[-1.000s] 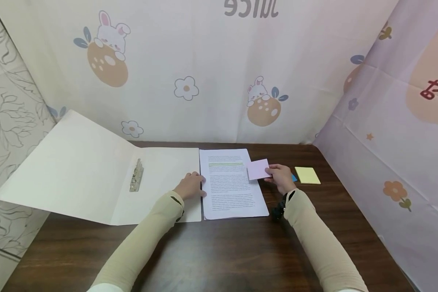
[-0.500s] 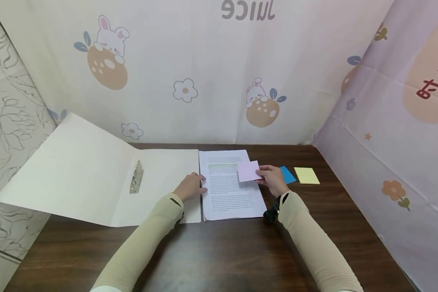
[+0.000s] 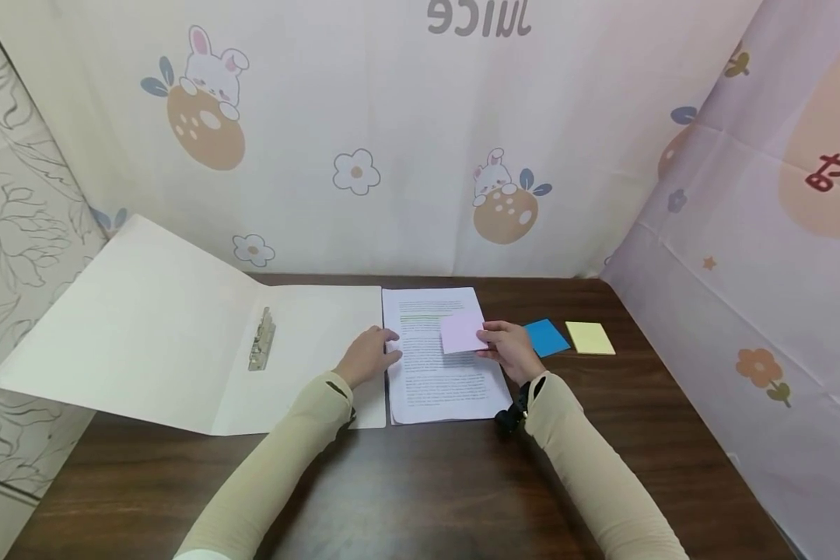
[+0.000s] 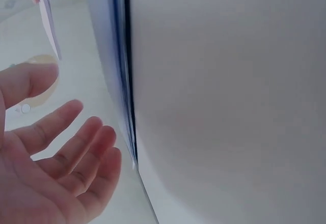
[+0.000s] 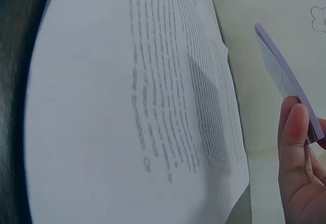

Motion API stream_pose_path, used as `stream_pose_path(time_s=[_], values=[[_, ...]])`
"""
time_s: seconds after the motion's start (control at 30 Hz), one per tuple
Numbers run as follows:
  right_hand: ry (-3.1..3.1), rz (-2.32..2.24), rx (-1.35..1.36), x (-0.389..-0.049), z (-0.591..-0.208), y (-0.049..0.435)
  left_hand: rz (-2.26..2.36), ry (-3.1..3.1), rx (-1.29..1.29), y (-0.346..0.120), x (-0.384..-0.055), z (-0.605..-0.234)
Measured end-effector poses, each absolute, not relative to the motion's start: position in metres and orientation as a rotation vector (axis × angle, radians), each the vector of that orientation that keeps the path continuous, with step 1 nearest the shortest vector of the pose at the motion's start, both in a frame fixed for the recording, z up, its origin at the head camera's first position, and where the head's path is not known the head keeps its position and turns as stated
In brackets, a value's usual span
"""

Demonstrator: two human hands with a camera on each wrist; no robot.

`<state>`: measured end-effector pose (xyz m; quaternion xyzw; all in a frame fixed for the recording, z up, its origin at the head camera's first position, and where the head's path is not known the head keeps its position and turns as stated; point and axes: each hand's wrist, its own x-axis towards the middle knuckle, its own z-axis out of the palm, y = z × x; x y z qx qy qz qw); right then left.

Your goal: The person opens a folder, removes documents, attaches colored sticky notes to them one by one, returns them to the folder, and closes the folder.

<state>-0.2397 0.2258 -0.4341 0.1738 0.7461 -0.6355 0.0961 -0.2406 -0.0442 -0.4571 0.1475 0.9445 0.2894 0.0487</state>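
Observation:
My right hand (image 3: 512, 348) pinches a pad of pink-lilac sticky notes (image 3: 460, 333) above the right half of a stack of printed sheets (image 3: 434, 389). In the right wrist view the sticky-note pad (image 5: 285, 74) appears edge-on between thumb and fingers, raised off the paper. Near the left edge of the stack is my left hand (image 3: 367, 355), its fingers apart and loosely bent. The left wrist view shows that left hand (image 4: 61, 168) with nothing in its grasp. One line or so on the top sheet is highlighted green.
An open white binder (image 3: 322, 311) with a metal clip (image 3: 261, 340) lies left of the sheets, its cover (image 3: 133, 327) raised at an angle. Blue sticky notes (image 3: 547, 337) and yellow sticky notes (image 3: 590, 338) lie at right on the dark wooden table (image 3: 420, 490). Patterned curtains (image 3: 406, 117) stand behind.
My right hand has carried the lilac sticky notes leftward over the printed sheets, uncovering the blue notes. My left hand has shifted slightly and stays by the stack's left edge.

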Motion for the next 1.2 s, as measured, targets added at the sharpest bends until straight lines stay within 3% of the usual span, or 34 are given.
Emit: stream_pose_path(time_s=[1.2], values=[[2.094, -1.938, 0.348, -0.223, -0.436, 0.180, 1.735, 2.323, 0.157, -0.027, -0.226, -0.441]])
